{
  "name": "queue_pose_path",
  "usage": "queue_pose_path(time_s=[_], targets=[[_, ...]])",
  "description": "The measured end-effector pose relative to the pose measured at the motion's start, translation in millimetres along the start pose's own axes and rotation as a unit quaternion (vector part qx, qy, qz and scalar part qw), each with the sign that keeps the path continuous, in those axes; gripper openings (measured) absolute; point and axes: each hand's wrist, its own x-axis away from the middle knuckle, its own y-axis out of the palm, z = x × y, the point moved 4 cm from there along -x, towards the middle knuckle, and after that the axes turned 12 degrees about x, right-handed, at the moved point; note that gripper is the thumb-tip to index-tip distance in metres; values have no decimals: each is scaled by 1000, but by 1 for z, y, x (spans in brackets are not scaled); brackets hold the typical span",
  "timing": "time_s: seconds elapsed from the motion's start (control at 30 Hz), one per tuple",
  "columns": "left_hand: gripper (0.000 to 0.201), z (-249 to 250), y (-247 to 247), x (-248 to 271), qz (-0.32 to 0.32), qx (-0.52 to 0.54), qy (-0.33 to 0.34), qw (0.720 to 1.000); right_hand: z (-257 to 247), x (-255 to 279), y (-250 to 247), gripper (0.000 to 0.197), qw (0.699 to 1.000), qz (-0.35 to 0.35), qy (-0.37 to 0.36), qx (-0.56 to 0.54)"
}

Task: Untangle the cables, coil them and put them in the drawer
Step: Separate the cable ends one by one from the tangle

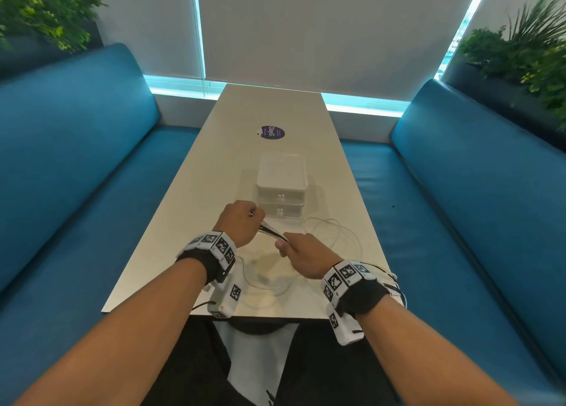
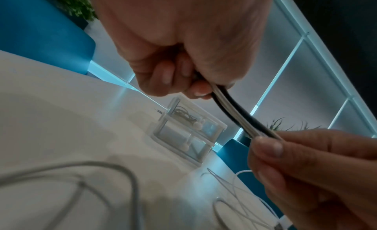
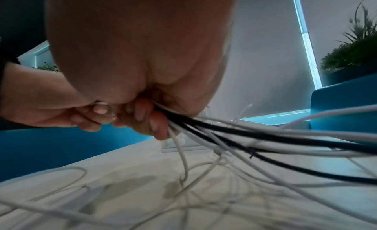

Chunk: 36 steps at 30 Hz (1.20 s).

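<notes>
A bundle of black and white cables (image 1: 272,233) stretches between my two hands above the white table (image 1: 275,111). My left hand (image 1: 242,221) grips one end of the bundle (image 2: 240,115) in a fist. My right hand (image 1: 301,252) pinches the other end, and many black and white strands (image 3: 255,139) fan out from its fingers (image 3: 155,125). Loose white cable loops (image 1: 330,237) lie on the table to the right and under my hands. A small clear two-drawer unit (image 1: 281,188) stands just beyond my hands, both drawers closed; its upper drawer (image 2: 183,115) holds a dark cable.
Blue benches (image 1: 76,160) line both sides of the narrow table. A round purple sticker (image 1: 272,132) sits on the tabletop beyond the drawer unit. Plants (image 1: 526,56) stand behind the bench backs. The table's near edge (image 1: 260,316) lies just under my wrists.
</notes>
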Motion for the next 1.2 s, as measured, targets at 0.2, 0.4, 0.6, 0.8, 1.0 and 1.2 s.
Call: queue_pose_path(time_s=[0.2,0.4,0.6,0.8,1.0,1.2], targets=[[71,-26,0,16,10,94,-100,990,5,-5,0,39,998,51,24,-9],[108,-10,18,23,-82,38,-137,986,6,-13,1,37,996,89,23,-8],[147,-5,36,14,-58,93,-237,965,9,-8,-9,38,980,189,55,-10],[100,10,42,12,-84,64,-129,986,6,-13,-8,28,991,129,20,18],[53,19,40,-3,-29,91,-44,994,-11,-9,-6,20,996,85,-22,-12],[50,46,23,2,31,13,61,998,-1,-3,-24,26,998,19,1,-53]])
